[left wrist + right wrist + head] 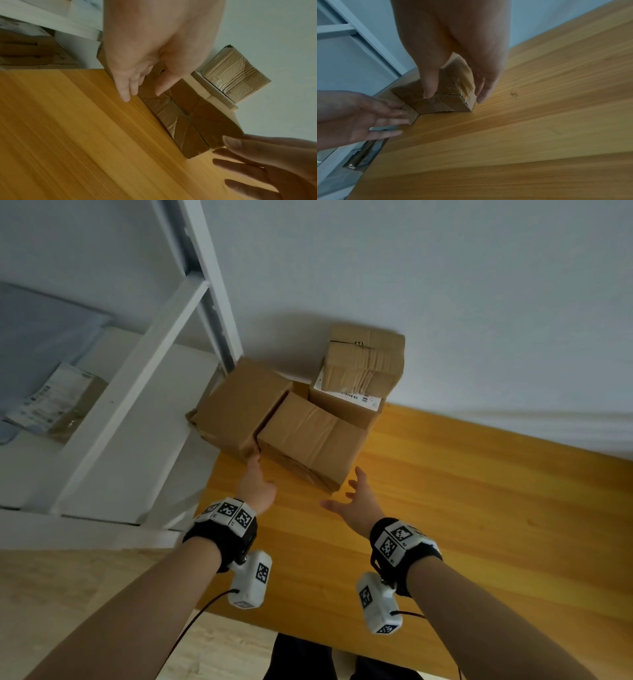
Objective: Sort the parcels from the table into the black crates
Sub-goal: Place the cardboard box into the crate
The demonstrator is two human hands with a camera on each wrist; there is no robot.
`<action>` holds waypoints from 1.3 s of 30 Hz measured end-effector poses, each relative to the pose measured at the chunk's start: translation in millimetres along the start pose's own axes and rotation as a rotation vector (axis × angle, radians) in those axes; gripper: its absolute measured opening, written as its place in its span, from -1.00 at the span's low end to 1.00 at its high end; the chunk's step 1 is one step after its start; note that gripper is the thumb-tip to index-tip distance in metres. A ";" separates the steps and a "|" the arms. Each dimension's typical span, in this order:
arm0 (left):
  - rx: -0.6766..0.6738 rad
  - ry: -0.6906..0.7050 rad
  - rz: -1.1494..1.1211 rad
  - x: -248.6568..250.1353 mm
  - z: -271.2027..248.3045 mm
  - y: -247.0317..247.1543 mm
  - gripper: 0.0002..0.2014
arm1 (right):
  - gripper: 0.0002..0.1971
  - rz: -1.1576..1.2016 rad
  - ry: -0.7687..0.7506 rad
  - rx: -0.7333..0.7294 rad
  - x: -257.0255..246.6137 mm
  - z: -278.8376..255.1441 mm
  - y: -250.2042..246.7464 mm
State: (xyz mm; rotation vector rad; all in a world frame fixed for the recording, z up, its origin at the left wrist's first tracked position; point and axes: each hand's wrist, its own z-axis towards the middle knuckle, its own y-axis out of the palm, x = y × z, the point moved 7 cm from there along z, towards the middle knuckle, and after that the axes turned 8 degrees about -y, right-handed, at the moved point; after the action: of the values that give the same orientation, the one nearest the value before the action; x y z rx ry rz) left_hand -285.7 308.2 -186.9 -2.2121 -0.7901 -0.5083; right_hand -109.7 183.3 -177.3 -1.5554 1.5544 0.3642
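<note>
Left hand (pixel 256 487) grip spread, fingertips at near left corner of front parcel (pixel 310 440). Right hand (pixel 356 501) grip spread, just beside its near right corner, holding nothing. Four parcels on tabletop (pixel 462 508) at far left corner: front parcel's long axis runs left-right; flat parcel (pixel 239 402) behind-left; small parcel (pixel 364 357) stacked on labelled parcel (pixel 346 405) by wall.

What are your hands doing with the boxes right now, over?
Both hands open: left hand, right hand reaching either side of nearest parcel. Not gripped yet. Three other parcels crowd behind it; crates not in view.
</note>
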 end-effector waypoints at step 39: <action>-0.009 0.495 -0.075 69.8 -117.4 31.6 -0.48 | -0.42 0.278 -0.304 0.266 11.7 -93.3 -103.5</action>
State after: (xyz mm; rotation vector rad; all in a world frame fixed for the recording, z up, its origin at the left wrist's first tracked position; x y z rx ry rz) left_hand -227.1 230.6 -85.9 -1.9442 -0.6024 -1.0463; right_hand -47.5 89.2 -94.7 -1.0303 1.5084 0.5011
